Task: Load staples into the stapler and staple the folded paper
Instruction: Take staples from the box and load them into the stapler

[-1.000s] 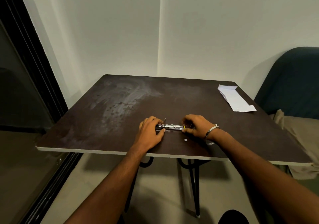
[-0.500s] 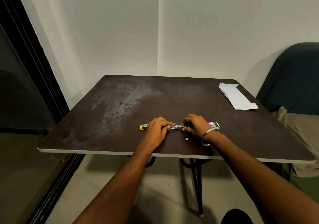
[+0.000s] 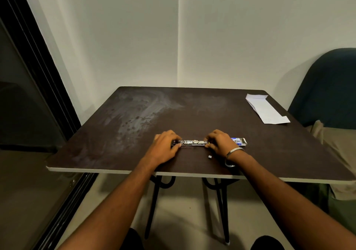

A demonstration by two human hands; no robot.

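A small metal stapler (image 3: 190, 143) lies flat and lengthwise on the dark table (image 3: 192, 115), near its front edge. My left hand (image 3: 166, 145) pinches its left end, and my right hand (image 3: 218, 143) pinches its right end. Just behind my right hand lies a blue and white staple box (image 3: 239, 141) with its end flap open. A tiny pale scrap (image 3: 210, 156) rests on the table in front of my right hand. The folded white paper (image 3: 266, 108) lies at the table's far right corner, well away from both hands.
A dark blue chair (image 3: 327, 88) stands to the right of the table, with beige cloth (image 3: 339, 153) beside it. A dark glass door with a black frame (image 3: 38, 61) runs along the left. The table stands against a white wall corner.
My left hand slid right along the stapler and now covers its left end, where a yellow tip showed half a second ago. The staple box has come into sight behind my right hand.
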